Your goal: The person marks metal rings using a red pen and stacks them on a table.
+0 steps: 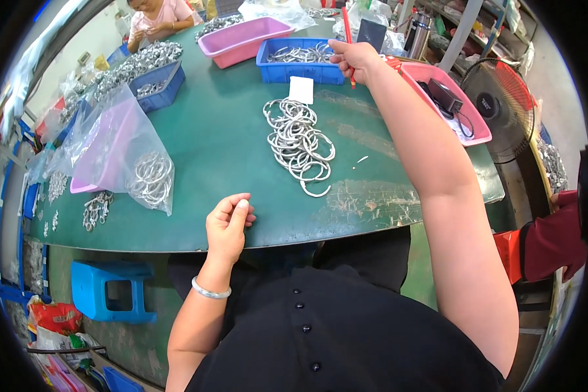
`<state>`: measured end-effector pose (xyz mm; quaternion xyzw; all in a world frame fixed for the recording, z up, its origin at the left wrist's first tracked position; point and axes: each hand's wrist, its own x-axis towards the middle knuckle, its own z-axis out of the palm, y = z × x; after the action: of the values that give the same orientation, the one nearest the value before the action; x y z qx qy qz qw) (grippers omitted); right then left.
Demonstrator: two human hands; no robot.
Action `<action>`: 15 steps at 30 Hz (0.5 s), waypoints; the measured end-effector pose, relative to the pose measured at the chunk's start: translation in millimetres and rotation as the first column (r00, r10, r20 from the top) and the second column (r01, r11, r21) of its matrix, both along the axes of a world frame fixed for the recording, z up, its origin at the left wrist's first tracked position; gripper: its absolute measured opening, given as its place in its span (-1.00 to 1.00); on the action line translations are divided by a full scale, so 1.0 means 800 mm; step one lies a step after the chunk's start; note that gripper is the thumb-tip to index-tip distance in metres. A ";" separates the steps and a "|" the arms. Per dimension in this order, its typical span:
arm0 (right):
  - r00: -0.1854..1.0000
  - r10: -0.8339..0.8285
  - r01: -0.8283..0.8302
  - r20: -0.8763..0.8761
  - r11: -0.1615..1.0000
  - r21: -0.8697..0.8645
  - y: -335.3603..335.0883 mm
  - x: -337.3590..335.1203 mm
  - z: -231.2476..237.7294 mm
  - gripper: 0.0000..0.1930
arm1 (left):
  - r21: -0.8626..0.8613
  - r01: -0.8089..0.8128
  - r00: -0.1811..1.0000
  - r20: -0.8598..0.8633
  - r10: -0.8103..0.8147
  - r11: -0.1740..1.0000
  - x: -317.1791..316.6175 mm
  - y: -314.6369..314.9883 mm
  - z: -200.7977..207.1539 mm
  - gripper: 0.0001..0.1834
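Note:
My right hand [358, 60] is stretched to the far side of the green table, its fingers closed around a slim red pen-like stick [346, 25]. That stick stands nearly upright, showing above and below the fingers. Just left of it is a blue bin [299, 73] with curved metal pieces inside. A small white card [301, 90] lies against the bin's near side. Below the card, a pile of silvery metal rings [300, 140] spreads over the tabletop. At the table's near edge, my left hand [229, 219] is curled with its thumb against the fingers; anything inside is hidden.
A clear bag of rings [151, 179] leans by a pink bin [108, 153] on the left. Farther back are a blue bin [158, 88], heaped metal parts and an oblong pink tub [242, 42]. At right stand a pink tray [480, 134] and a fan [503, 108]. Another person sits across.

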<state>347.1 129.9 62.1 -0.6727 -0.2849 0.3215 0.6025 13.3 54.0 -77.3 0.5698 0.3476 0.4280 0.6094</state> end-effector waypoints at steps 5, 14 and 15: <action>0.880 0.189 -0.104 0.435 0.972 -0.212 -0.001 -0.015 -0.036 -0.81 | 0.026 0.008 1.000 -0.013 -0.008 1.000 -0.011 -0.005 -0.001 -0.83; 0.598 0.524 -0.321 0.606 0.850 -0.418 -0.040 -0.016 -0.089 -0.79 | 0.052 0.048 0.999 -0.024 -0.046 0.998 -0.009 -0.005 -0.003 -0.83; 0.571 0.576 -0.347 0.585 0.815 -0.464 -0.046 -0.020 -0.093 -0.79 | 0.064 0.048 0.999 -0.026 -0.046 0.997 -0.009 -0.005 -0.003 -0.82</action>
<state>330.9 92.7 -12.1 -0.7253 -0.6074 0.2270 0.2314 5.9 50.0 -79.8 0.6024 0.3275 0.4176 0.5962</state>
